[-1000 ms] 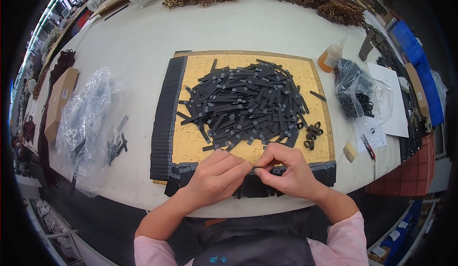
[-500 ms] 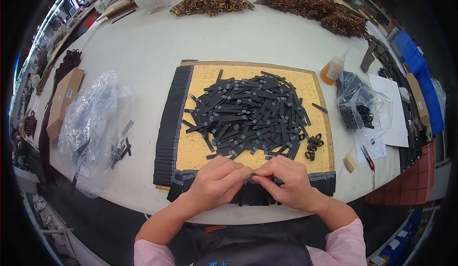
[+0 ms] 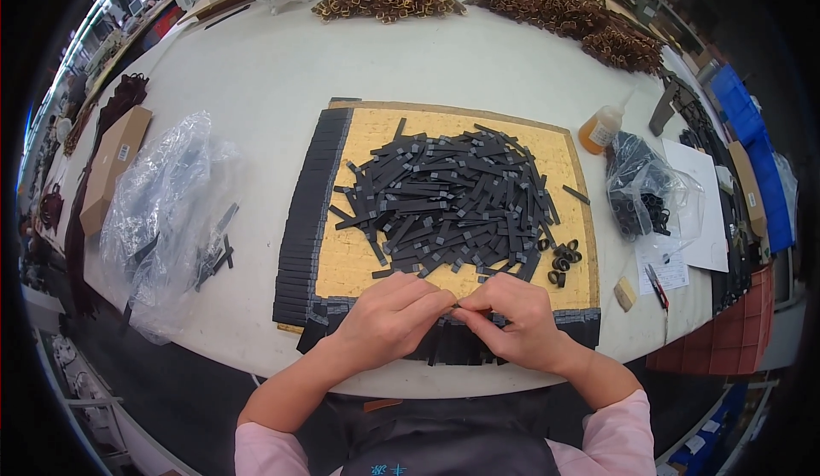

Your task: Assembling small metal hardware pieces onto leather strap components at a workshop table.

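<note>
The left hand (image 3: 391, 315) and right hand (image 3: 513, 321) meet fingertip to fingertip at the near edge of the yellow board (image 3: 359, 258), both pinched shut on a small dark strip (image 3: 456, 307) between them; little of it shows. Just beyond lies a heap of black strips (image 3: 448, 203), with a few black rings (image 3: 559, 258) at its right. A neat row of strips (image 3: 309, 211) lines the board's left edge. Farther out on the tabletop (image 3: 256, 83): a clear bag (image 3: 158, 211) left, a glue bottle (image 3: 600, 128) and a bag of rings (image 3: 641, 190) right.
</note>
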### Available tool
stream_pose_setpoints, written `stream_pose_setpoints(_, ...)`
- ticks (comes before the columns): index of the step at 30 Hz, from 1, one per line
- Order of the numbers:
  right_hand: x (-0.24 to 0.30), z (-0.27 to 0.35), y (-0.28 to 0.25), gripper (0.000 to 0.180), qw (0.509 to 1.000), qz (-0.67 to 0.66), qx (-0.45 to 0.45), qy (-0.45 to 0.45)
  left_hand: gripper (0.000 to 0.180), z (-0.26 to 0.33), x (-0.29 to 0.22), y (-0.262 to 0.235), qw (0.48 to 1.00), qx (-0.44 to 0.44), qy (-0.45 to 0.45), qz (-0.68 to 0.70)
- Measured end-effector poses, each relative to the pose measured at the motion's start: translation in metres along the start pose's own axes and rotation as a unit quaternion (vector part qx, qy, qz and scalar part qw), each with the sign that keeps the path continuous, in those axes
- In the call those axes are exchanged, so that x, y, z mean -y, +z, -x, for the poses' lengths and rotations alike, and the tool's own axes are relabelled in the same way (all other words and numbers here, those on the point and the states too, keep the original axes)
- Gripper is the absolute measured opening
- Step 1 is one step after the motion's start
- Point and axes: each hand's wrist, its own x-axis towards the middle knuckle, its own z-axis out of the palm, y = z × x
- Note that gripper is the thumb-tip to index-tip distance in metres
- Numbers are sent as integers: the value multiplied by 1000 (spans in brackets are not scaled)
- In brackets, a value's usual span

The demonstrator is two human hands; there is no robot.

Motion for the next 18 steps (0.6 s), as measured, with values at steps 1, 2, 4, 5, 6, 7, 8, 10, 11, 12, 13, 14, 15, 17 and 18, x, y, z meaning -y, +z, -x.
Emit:
stream_pose_setpoints(1, 1, -1, -2, 14, 997, -48, 35, 58, 25, 1, 0, 0, 1000, 4, -12, 14)
stream_pose_setpoints(2, 0, 0, -3, 14, 997, -46, 35, 59, 25, 0, -2, 1, 1000, 4, -12, 15)
stream_pose_setpoints(4, -2, 1, -3, 11, 934, -256, 61, 242, 23, 0, -6, 2, 994, 7, -72, 78)
stream_pose_setpoints(5, -2, 1, -2, 11, 934, -256, 61, 243, 23, 1, -5, 3, 994, 7, -73, 79)
stream_pose_setpoints(6, -2, -1, -2, 11, 895, -328, 66, 294, 22, 3, -3, 5, 996, -5, -45, 76)
stream_pose_setpoints(7, -2, -2, -2, 12, 848, -398, 69, 343, 22, 4, -1, 6, 997, -17, -17, 72)
stream_pose_setpoints(8, -3, -4, -2, 12, 847, -399, 71, 343, 22, 4, 0, 6, 997, -17, -20, 71)
stream_pose_setpoints(10, -5, -9, -4, 12, 813, -441, 104, 365, 22, 5, 2, 6, 997, -40, -15, 62)
stream_pose_setpoints(11, -5, -11, -4, 14, 795, -460, 118, 376, 22, 4, 3, 5, 997, -40, -17, 62)
stream_pose_setpoints(12, -4, -12, -4, 15, 798, -458, 125, 372, 22, 4, 4, 5, 997, -44, -10, 56)
stream_pose_setpoints(13, -4, -12, -3, 15, 796, -458, 126, 374, 22, 3, 5, 5, 998, -48, -3, 50)
stream_pose_setpoints(14, -4, -11, -2, 14, 793, -461, 129, 378, 22, 3, 5, 5, 997, -48, -4, 52)
stream_pose_setpoints(15, -3, -11, -1, 13, 789, -464, 131, 381, 23, 3, 6, 6, 997, -50, -3, 54)
stream_pose_setpoints(17, -4, -10, 3, 13, 785, -462, 127, 394, 23, 4, 6, 7, 997, -56, 1, 57)
stream_pose_setpoints(18, -3, -10, 4, 12, 781, -461, 122, 404, 23, 5, 5, 7, 996, -54, -9, 66)
